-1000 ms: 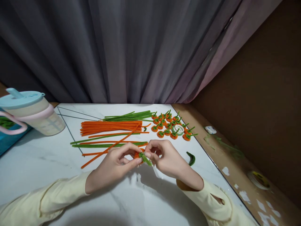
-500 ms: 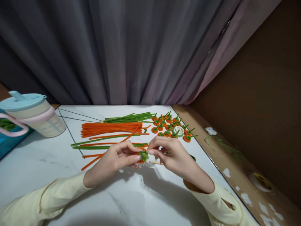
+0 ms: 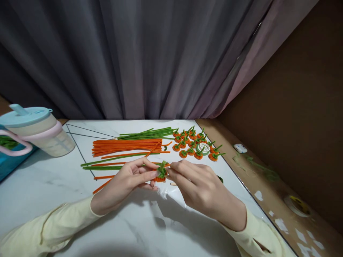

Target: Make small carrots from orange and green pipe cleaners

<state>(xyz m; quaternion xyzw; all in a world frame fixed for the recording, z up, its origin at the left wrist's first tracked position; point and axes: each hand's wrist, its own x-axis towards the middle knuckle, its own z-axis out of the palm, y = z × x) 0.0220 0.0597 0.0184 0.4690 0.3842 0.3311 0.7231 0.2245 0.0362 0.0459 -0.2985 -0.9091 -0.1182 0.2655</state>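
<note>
Between my two hands, above the white table, is a small pipe-cleaner persimmon (image 3: 160,178), orange below with green leaves and a green stem pointing up. My left hand (image 3: 135,178) pinches it from the left with thumb and fingers. From the other side, my right hand (image 3: 199,185) closes thumb and fingertips at the edge of the green leaves. A thin wooden stick (image 3: 173,184) lies partly hidden behind my right hand. Beyond the hands are a bundle of orange pipe cleaners (image 3: 125,147) and a bundle of green pipe cleaners (image 3: 150,133).
Several finished persimmons (image 3: 191,142) stand at the back right around rolls of tape (image 3: 203,148). A lidded cup (image 3: 40,130) stands at the left by a blue tray (image 3: 16,160). Paper scraps (image 3: 281,225) and another tape roll (image 3: 297,206) lie along the right ledge.
The persimmon has been tipped so its green stem points upward. My right hand has turned and moved closer, its back now facing me, and it covers more of the wooden stick.
</note>
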